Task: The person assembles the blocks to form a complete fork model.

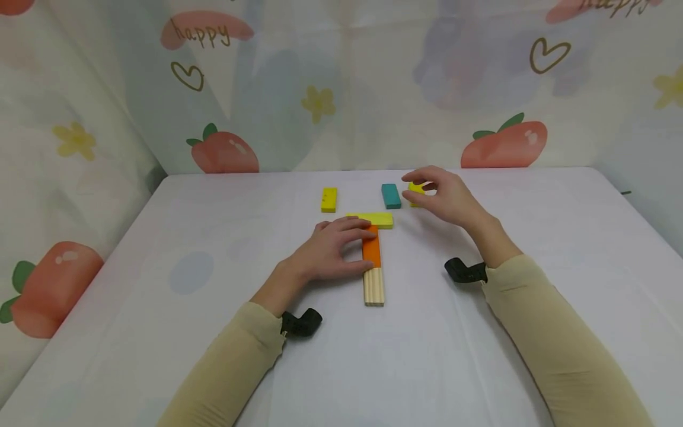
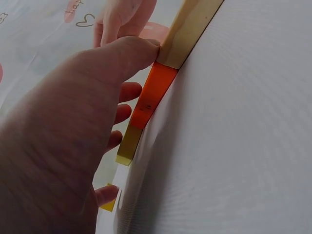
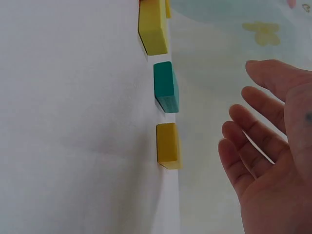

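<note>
My left hand (image 1: 333, 249) rests along the left side of an orange block (image 1: 372, 249), fingertips over its far end. Its thumb touches where the orange block meets a striped natural wood block (image 1: 374, 287), also visible in the left wrist view. A light yellow block (image 1: 381, 220) lies crosswise at the orange block's far end, making a T shape. My right hand (image 1: 445, 196) hovers with spread, slightly bent fingers near a yellow block (image 1: 416, 193), partly hiding it in the head view. The right wrist view shows a gap between that hand and the yellow block (image 3: 168, 146).
A teal block (image 1: 391, 196) stands left of the right hand. Another yellow block (image 1: 329, 200) sits farther left. All are on a white-covered table (image 1: 213, 356), backed by a printed cloth (image 1: 363, 136). Black wrist cameras (image 1: 302, 323) hang at both sleeves.
</note>
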Available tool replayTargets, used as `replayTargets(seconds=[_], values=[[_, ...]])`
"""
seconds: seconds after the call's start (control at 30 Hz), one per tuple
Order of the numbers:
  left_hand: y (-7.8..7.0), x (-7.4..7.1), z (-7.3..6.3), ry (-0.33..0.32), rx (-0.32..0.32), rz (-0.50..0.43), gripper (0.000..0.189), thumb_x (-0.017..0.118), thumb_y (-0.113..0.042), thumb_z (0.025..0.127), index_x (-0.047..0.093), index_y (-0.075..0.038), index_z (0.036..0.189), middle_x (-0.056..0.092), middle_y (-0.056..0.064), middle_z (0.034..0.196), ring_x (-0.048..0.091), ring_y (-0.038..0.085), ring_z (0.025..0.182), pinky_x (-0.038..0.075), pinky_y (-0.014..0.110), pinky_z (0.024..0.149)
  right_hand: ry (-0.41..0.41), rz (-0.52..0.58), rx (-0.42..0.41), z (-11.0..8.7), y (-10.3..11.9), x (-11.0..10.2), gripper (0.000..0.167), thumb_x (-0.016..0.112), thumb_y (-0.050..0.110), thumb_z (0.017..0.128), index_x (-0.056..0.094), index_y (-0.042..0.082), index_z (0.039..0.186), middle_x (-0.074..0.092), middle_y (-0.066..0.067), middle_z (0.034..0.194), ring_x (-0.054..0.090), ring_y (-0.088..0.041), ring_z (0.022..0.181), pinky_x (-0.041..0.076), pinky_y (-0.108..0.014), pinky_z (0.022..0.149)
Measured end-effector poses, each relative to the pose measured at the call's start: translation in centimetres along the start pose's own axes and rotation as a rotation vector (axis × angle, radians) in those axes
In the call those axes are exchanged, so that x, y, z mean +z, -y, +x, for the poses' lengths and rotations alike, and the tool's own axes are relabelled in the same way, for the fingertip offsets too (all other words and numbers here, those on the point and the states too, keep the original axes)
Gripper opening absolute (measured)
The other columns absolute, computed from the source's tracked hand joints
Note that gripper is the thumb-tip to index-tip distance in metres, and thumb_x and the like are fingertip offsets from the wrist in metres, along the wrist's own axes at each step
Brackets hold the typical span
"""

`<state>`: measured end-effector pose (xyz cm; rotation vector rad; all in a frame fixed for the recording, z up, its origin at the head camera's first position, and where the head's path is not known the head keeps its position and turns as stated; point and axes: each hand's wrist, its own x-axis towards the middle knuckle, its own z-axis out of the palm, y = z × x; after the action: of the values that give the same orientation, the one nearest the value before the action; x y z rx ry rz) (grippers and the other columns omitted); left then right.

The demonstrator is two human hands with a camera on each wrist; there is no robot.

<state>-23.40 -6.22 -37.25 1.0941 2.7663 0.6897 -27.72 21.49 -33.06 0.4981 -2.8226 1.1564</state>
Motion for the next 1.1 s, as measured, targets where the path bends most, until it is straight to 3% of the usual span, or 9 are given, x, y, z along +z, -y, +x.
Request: replayTargets(seconds=[0.17,0.4,0.7,0.93,1.1], values=[[0.0,0.1,-0.1,-0.004,-0.002,0.008,0.054,0.069,-0.049,0.093,0.064,-0.024,0.141,0.047,-0.001,0.156,0.033,0.017,0.149,0.023,0.053,0.118,-0.007,0.018,0.042,1.0,-0.3,-0.2,0.042,0.066,0.022,0.099,0.062,0.002,0.136,0.057,-0.016,0.14,0.049,-0.036,0.129,0.04,-0.054,0.111],[-0.1,0.0,-0.1,0.01,0.001,-0.006,0.055,0.069,-0.048,0.093,0.062,-0.023,0.142,0.047,-0.001,0.156,0.035,0.016,0.148,0.023,0.053,0.118,0.081,-0.004,0.138,1.3,-1.4,-0.1,0.048,0.066,0.025,0.099,0.057,0.004,0.141,0.046,-0.017,0.152,0.039,-0.038,0.139,0.033,-0.055,0.117],[0.0,-0.2,-0.3,0.007,-0.005,0.014,0.056,0.067,-0.05,0.093,0.062,-0.024,0.143,0.046,-0.001,0.157,0.036,0.015,0.147,0.025,0.053,0.116,0.097,-0.029,0.115,1.7,-3.0,0.3,0.047,0.068,0.016,0.097,0.056,-0.001,0.14,0.041,-0.021,0.154,0.035,-0.039,0.144,0.031,-0.056,0.118],[-0.1,-0.3,-0.4,0.007,-0.014,0.013,0.056,0.067,-0.049,0.094,0.062,-0.024,0.143,0.047,-0.002,0.157,0.036,0.014,0.147,0.025,0.052,0.117,0.146,-0.073,0.162,1.7,-3.3,0.3,0.054,0.066,0.02,0.098,0.05,0.003,0.147,0.03,-0.021,0.162,0.032,-0.043,0.145,0.028,-0.057,0.12],[-0.1,-0.2,-0.3,0.005,-0.007,0.009,0.055,0.067,-0.049,0.094,0.062,-0.024,0.143,0.047,-0.002,0.156,0.036,0.015,0.148,0.025,0.053,0.117,0.157,-0.081,0.169,1.6,-3.6,0.4,0.056,0.065,0.018,0.098,0.048,0.002,0.149,0.033,-0.02,0.161,0.035,-0.042,0.144,0.028,-0.055,0.12]])
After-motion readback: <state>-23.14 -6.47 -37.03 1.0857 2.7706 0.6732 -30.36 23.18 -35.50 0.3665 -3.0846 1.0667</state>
